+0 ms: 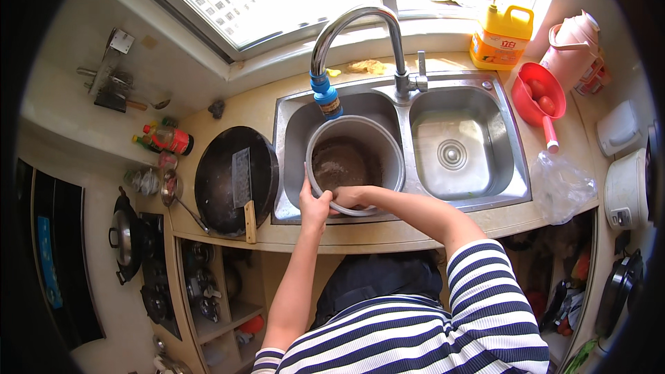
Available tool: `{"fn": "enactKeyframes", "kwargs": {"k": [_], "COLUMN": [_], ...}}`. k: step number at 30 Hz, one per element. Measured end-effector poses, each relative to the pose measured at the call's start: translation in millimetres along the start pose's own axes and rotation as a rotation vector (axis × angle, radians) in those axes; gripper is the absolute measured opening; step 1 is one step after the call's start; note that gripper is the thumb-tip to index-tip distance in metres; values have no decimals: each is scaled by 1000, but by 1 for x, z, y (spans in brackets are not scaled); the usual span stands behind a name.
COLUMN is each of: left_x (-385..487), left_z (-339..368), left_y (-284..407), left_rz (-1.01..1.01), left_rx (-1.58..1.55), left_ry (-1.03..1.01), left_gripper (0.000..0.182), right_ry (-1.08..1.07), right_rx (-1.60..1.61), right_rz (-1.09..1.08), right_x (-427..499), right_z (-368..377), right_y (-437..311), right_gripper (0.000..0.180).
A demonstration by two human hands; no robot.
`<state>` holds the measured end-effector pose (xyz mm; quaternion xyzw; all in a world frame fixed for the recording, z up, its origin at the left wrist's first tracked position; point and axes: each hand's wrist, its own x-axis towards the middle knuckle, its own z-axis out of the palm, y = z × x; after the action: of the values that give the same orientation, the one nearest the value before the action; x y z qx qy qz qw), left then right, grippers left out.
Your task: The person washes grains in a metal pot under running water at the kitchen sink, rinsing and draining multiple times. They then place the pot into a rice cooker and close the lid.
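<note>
My left hand [314, 209] grips the near left rim and side of a deep grey metal pot [393, 153], thumb over the edge. The pot looks like a rice cooker's inner pot and is tilted, its mouth facing up, over the left sink bowl [297, 135]. My right hand [349, 196] reaches inside past the near rim. Its fingers are partly hidden, so whether they hold anything cannot be made out. The pot's inside is dark brown with a paler patch at the bottom. Just above the far rim hangs a blue filter [326, 96] on the curved chrome faucet [358, 12].
Left of the sink, a cleaver [241, 179] lies in a black wok [215, 156]. Shallow water stands in the right sink bowl [452, 130]. Right of it are a red dipper [540, 75] holding red round items, a yellow detergent jug [501, 36] and a plastic bag [561, 187].
</note>
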<state>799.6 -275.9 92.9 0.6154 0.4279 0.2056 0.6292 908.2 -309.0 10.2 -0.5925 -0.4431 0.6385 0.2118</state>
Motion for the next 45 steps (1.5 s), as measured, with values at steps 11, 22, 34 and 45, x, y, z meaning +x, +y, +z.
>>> {"fn": "enactKeyframes", "kwargs": {"k": [11, 22, 34, 45], "left_x": [8, -4, -17, -45], "left_z": [-17, -4, -27, -35], "left_y": [-3, -11, 20, 58], "left_rz": [-110, 39, 322, 697], "left_rx": [-53, -67, 345, 874], "left_ry": [-58, 127, 307, 420], "left_gripper": [71, 69, 81, 76], "right_ry": [1037, 752, 950, 375], "right_rx": [-1071, -304, -394, 955], "right_rz": [-725, 22, -103, -286], "right_x": [-15, -40, -51, 1], "right_z": [-57, 28, 13, -5], "right_y": [-34, 18, 57, -9], "right_gripper": [72, 81, 61, 71]}}
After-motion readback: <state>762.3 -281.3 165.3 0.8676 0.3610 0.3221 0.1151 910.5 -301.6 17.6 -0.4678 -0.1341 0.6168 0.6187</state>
